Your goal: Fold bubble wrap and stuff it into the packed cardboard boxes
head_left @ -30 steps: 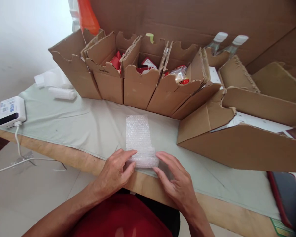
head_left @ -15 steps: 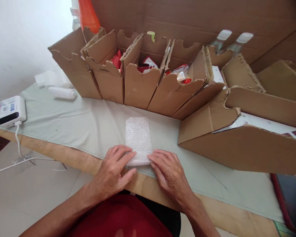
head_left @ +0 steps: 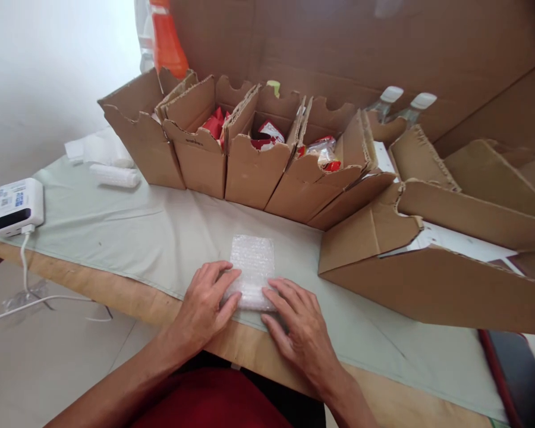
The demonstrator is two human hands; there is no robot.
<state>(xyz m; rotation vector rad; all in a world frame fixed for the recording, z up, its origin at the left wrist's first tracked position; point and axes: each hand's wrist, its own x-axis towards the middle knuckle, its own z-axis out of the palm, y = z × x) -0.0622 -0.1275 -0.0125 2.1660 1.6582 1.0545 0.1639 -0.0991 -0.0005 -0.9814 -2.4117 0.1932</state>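
Observation:
A small sheet of clear bubble wrap (head_left: 252,255) lies on the cloth, its near end turned over into a flat fold or roll. My left hand (head_left: 207,300) has that folded end by its left side, fingers on the wrap and thumb at the near corner. On the other side, my right hand (head_left: 294,318) takes the right end between bent fingertips and a thumb that sits just in front of it. Whether anything lies inside the fold, I cannot tell.
Open cardboard bins (head_left: 249,175) with red packets stand behind; a larger cardboard box (head_left: 428,291) is on the right. Bubble wrap rolls (head_left: 115,175) and a white device (head_left: 18,205) with a cable are at left. Bottles (head_left: 390,98) stand at the back, a dark red-edged object (head_left: 512,368) at right.
The folded near end has become wider and the flat part of the bubble wrap shorter. My right thumb has moved apart from the fingers. The camera view has tilted up slightly.

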